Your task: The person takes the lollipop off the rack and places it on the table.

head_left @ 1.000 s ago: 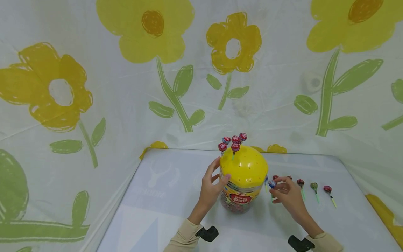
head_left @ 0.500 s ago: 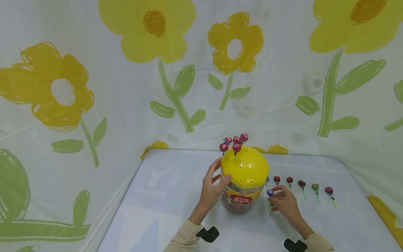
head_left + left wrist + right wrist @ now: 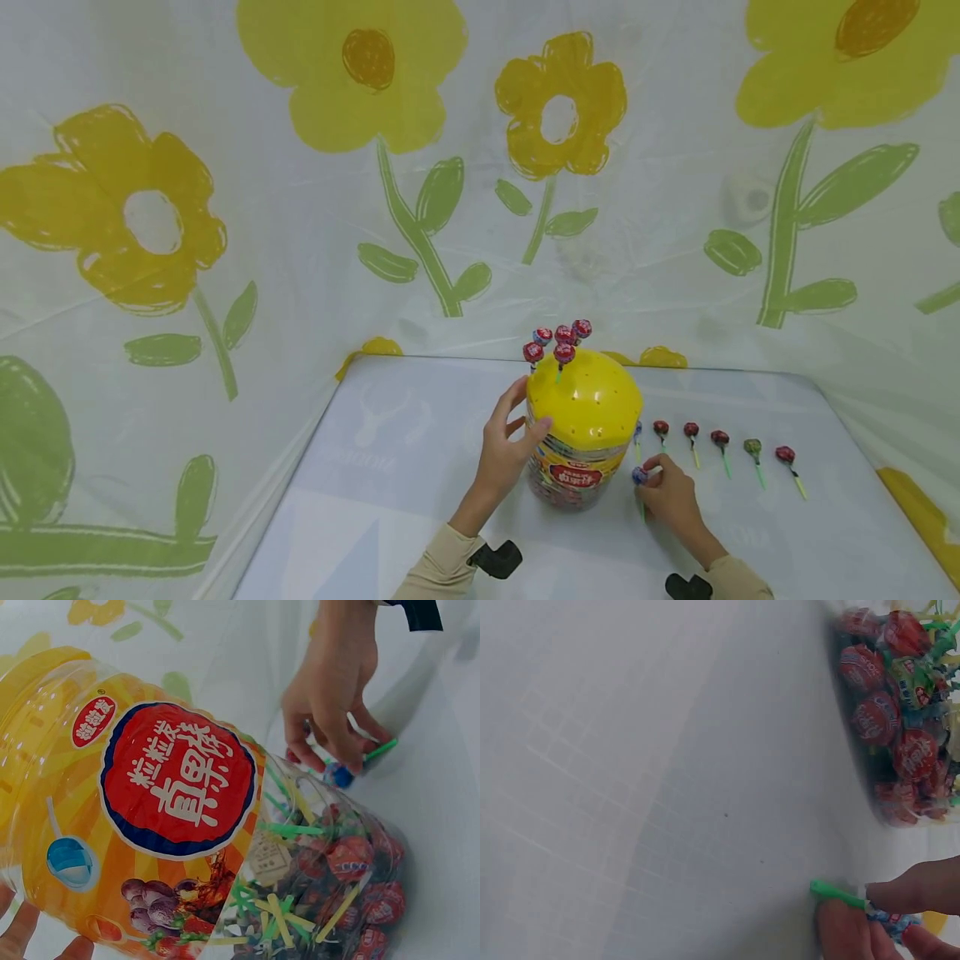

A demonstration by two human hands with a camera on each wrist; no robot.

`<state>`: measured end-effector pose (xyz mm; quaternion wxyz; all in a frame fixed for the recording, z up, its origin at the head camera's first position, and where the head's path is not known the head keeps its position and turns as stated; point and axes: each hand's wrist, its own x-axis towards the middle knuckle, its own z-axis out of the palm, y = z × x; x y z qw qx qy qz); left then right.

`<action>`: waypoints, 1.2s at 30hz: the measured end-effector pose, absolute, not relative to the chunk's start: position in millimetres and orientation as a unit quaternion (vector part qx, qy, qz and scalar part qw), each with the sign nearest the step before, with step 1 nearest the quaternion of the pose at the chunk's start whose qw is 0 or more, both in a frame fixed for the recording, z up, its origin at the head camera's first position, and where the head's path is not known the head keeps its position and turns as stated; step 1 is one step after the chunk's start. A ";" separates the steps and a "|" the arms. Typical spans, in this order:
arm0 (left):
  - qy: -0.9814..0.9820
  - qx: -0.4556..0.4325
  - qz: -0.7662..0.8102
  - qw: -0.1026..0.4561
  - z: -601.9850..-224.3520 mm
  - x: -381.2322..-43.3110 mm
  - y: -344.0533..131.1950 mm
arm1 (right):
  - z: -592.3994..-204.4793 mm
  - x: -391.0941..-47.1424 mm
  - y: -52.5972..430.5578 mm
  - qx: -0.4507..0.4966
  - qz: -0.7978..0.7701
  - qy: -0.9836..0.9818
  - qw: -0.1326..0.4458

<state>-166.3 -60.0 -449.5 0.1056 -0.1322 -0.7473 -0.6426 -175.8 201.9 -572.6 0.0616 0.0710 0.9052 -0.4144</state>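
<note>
A clear jar (image 3: 577,475) of lollipops with a yellow domed lid (image 3: 596,396) stands on the table. Several wrapped lollipops (image 3: 564,352) stick up from the left part of the lid, which is dotted with small holes. My left hand (image 3: 501,446) holds the jar from the left, thumb at the lid's lower edge. To the right of the jar, my right hand (image 3: 673,497) pinches a blue-wrapped lollipop (image 3: 341,776) low over the table, its green stick (image 3: 836,893) showing past the fingers. Through the jar's wall, packed red lollipops (image 3: 915,754) show in the right wrist view.
Behind the right hand a row of loose lollipops (image 3: 721,439) lies on the white table (image 3: 375,467), reaching right to a dark red lollipop (image 3: 785,455). One blue lollipop (image 3: 638,431) lies close by the jar, partly hidden. A flower-printed curtain (image 3: 645,250) hangs behind the table.
My right hand has moved left and toward me with the blue lollipop, away from the row and lower beside the jar. My left hand keeps its hold on the jar.
</note>
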 end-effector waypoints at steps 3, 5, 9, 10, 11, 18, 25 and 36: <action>-0.743 -0.134 -0.648 0.100 -436.5 -159.3 -60.5 | -565.0 -176.0 200.7 0.069 -0.404 0.909 0.070; -0.741 -0.136 -0.650 0.097 -432.6 -157.2 -60.6 | -559.8 -176.8 202.4 0.068 -0.391 0.915 0.072; -0.740 -0.139 -0.650 0.100 -433.0 -157.2 -59.5 | -549.4 -179.5 210.9 0.062 -0.376 0.923 0.052; -0.740 -0.139 -0.650 0.102 -433.1 -157.1 -59.3 | -546.1 -180.3 213.1 0.059 -0.377 0.923 0.045; -0.741 -0.138 -0.650 0.102 -433.0 -157.0 -59.1 | -542.3 -181.0 215.0 0.056 -0.379 0.923 0.039; -0.742 -0.136 -0.649 0.099 -432.5 -156.5 -58.9 | -509.3 -184.8 224.8 0.040 -0.405 0.913 0.014; -0.740 -0.129 -0.652 0.101 -433.0 -156.1 -59.7 | -473.5 -190.0 228.5 -0.010 -0.452 0.892 -0.027; -0.739 -0.129 -0.653 0.104 -433.3 -155.8 -59.4 | -416.1 -189.5 216.5 -0.065 -0.442 0.891 -0.084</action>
